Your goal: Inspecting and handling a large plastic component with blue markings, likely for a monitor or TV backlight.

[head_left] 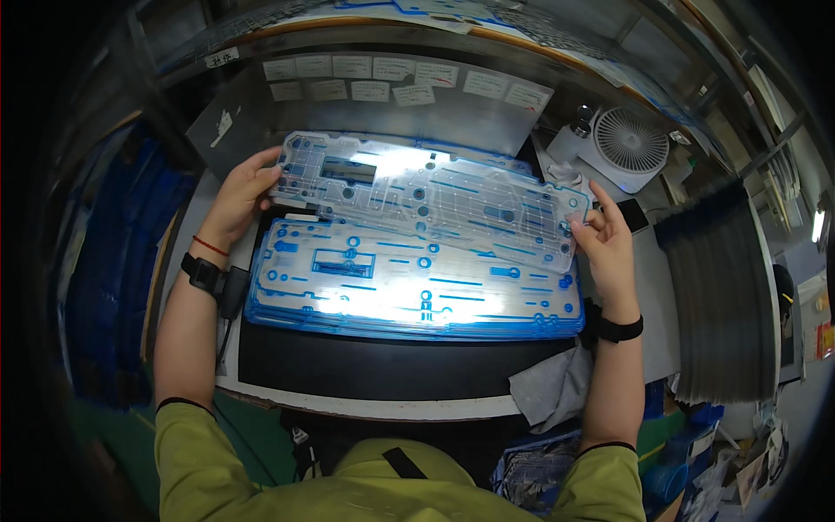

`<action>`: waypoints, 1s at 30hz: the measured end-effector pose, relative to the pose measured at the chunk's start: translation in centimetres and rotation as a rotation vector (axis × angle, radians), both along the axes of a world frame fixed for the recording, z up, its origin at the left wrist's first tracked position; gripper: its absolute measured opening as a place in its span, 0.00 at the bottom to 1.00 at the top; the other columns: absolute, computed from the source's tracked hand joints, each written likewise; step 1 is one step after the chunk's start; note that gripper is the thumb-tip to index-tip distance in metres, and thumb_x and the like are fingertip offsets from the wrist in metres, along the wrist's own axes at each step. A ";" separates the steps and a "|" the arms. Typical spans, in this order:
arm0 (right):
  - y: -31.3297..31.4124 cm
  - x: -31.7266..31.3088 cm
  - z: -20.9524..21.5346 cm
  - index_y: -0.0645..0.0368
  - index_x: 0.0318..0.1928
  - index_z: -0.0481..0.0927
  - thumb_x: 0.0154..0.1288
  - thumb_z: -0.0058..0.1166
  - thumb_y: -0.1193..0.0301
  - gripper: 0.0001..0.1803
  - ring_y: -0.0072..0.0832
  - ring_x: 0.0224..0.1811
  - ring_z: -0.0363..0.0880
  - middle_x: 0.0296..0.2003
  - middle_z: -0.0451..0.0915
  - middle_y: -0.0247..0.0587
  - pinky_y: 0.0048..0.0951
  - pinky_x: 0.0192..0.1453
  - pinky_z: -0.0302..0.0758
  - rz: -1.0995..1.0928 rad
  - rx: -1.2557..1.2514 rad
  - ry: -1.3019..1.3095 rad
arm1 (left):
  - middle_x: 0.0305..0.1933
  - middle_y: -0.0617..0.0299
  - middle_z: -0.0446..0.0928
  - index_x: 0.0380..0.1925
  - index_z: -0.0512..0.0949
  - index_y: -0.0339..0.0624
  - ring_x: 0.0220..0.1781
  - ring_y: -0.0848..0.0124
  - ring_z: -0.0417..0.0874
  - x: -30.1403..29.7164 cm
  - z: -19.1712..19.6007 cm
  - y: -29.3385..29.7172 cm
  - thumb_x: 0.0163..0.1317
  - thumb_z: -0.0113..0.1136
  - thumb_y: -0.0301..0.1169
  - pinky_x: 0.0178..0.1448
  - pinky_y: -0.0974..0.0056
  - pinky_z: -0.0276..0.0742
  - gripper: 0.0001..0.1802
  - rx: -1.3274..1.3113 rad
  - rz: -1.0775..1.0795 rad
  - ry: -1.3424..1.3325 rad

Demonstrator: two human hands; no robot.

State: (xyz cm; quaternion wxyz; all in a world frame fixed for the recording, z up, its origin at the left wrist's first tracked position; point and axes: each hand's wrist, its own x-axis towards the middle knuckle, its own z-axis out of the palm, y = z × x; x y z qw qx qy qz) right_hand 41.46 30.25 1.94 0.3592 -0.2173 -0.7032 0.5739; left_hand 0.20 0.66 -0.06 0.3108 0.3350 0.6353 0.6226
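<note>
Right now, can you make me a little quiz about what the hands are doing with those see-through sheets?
1. True or false: both hands hold the lifted clear sheet.
2. What lies right under the lifted sheet? A) a blue-edged stack of similar sheets B) a keyboard C) a book
3. Fill in: the small white ____ stands at the far right of the bench.

Key
1. True: the left hand grips its left end and the right hand pinches its right end.
2. A: the stack rests on the black mat.
3. Fan: the fan sits beside a white bottle.
</note>
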 end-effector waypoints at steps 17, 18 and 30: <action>1.0 0.1 -1.7 0.64 0.63 0.71 0.67 0.58 0.71 0.26 0.19 0.36 0.76 0.42 0.77 0.34 0.19 0.42 0.73 0.007 0.115 -0.259 | 0.47 0.60 0.79 0.60 0.69 0.32 0.42 0.79 0.81 -1.4 -0.9 -0.2 0.73 0.50 0.33 0.45 0.79 0.79 0.21 0.036 0.087 -0.213; 0.7 0.3 -1.3 0.64 0.62 0.72 0.67 0.58 0.71 0.24 0.19 0.36 0.76 0.42 0.77 0.34 0.19 0.43 0.73 0.043 0.108 -0.346 | 0.49 0.57 0.79 0.60 0.68 0.32 0.44 0.77 0.82 -1.3 -0.9 -0.1 0.73 0.50 0.34 0.47 0.78 0.80 0.21 0.041 0.122 -0.222; -0.3 0.3 0.2 0.64 0.46 0.80 0.62 0.61 0.76 0.12 0.14 0.33 0.74 0.32 0.79 0.29 0.17 0.39 0.71 0.085 0.077 -0.256 | 0.48 0.58 0.81 0.60 0.69 0.33 0.46 0.75 0.83 -1.5 -0.6 -0.7 0.74 0.49 0.37 0.49 0.72 0.80 0.21 0.062 -0.160 -0.265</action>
